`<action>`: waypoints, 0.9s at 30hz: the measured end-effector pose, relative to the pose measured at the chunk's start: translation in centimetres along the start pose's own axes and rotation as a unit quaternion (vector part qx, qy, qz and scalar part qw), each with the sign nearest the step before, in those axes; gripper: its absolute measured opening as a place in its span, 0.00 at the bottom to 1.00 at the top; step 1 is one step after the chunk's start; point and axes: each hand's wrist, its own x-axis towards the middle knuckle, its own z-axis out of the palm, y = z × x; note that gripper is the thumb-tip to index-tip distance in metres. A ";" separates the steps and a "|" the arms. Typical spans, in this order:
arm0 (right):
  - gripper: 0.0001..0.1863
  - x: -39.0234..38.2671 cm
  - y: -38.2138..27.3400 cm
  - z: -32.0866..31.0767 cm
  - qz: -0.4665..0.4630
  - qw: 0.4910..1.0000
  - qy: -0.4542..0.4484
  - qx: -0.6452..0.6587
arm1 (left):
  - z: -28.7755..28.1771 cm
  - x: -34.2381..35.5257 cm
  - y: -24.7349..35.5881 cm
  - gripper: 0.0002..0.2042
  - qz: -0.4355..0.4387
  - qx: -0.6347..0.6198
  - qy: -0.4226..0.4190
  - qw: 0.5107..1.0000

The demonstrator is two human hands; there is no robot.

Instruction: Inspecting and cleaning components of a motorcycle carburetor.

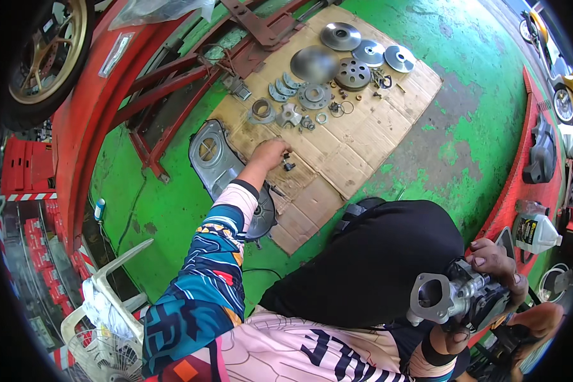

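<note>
Held both hands well apart. Reached with left hand [272, 155] to the near part of a flattened cardboard sheet [344, 159], with curled fingers just beside a small dark fitting [290, 167]; impossible to tell whether pinching anything. Gripped a metal throttle body [457, 298] in right hand [504, 270], raised beside a black-trousered leg [388, 254], well apart from the cardboard, with open bore facing the camera. Risked, by judgement, a drop from that one-handed grip, because of the lumpy shape and possibly oily fingers; could have dented the flange or cracked a housing on the green floor [477, 70]. Could also have let grit into the uncovered bore. Stretched left forearm low across a silver transmission cover [219, 175], close enough perhaps to nudge with the sleeve. Beyond the left fingertips, saw loose washers [321, 118], easily brushed aside, rolled off or mixed up by a careless sweep. Farther out, toward the far end of the sheet, found a perforated clutch drum [353, 74] and polished pulley discs [340, 36], apparently safe from that reach but exposed to scratches if stacked or slid together.
</note>
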 end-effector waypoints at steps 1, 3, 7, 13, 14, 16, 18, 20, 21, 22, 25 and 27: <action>0.56 -0.2 0.2 -0.2 -0.006 1.000 0.002 0.011 | 0.1 0.1 0.0 0.14 0.001 0.002 -0.003 1.000; 0.55 -0.2 0.2 -0.5 -0.002 1.000 -0.011 0.020 | 0.4 -0.1 -0.5 0.13 0.010 0.016 -0.018 1.000; 0.25 -0.1 -0.1 0.9 -0.006 0.995 0.097 0.006 | 0.4 -0.3 -1.1 0.11 0.011 0.003 -0.005 1.000; 0.29 -0.3 0.1 1.0 -0.004 0.996 0.086 0.021 | -0.5 -0.3 -0.9 0.10 -0.003 -0.015 0.010 1.000; 0.32 -0.4 0.1 0.7 -0.003 0.997 0.073 0.025 | -0.6 -0.4 -1.2 0.10 -0.019 -0.033 0.024 0.999; 0.36 -0.6 0.3 0.2 -0.002 0.998 0.048 0.030 | -0.5 -0.5 -1.7 0.10 -0.034 -0.051 0.037 0.997; 0.41 -0.7 0.4 -0.4 -0.002 0.999 0.022 0.036 | -0.2 -0.4 -2.5 0.08 -0.076 -0.229 0.105 0.965; 0.46 -0.7 0.6 -0.8 -0.003 0.999 -0.004 0.045 | 0.5 -0.1 -3.7 0.08 -0.142 -0.360 0.077 0.919; 0.48 -0.8 0.7 -0.9 -0.004 0.999 -0.017 0.051 | 0.8 0.0 -4.4 0.08 -0.205 -0.482 0.048 0.850; 0.51 -0.7 0.7 -0.9 -0.005 0.998 -0.029 0.057 | 0.9 -0.2 -5.2 0.08 -0.206 -0.481 0.050 0.851; 0.52 -0.5 0.5 -0.2 -0.012 0.999 -0.010 0.036 | 0.9 -0.7 -6.4 0.08 -0.237 -0.585 -0.015 0.775; 0.51 -0.3 -0.3 0.6 -0.002 1.000 0.000 0.000 | 0.3 -1.0 -5.9 0.13 -0.198 -0.564 -0.094 0.796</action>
